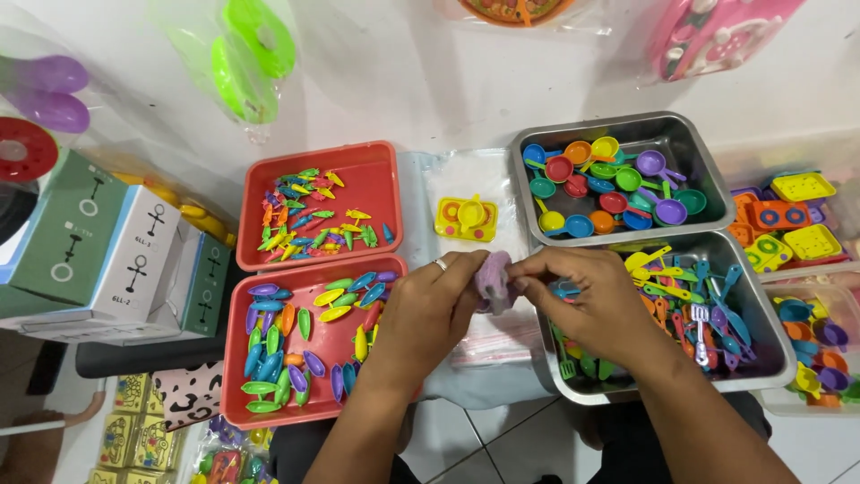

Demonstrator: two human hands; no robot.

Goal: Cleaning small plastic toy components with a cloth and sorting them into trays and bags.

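Both hands, left hand (pixel 428 309) and right hand (pixel 591 300), are pinching a small purple plastic toy piece (pixel 494 278) together, squeezed between the lower red plastic tray's (pixel 235 381) right edge and the lower steel tray's (pixel 772 358) left edge.

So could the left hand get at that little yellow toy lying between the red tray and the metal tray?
Probably yes. The yellow toy lies in the open just beyond the left hand, with nothing over it. But both that hand and the right hand are holding a small purple piece, so it would have to let go first.
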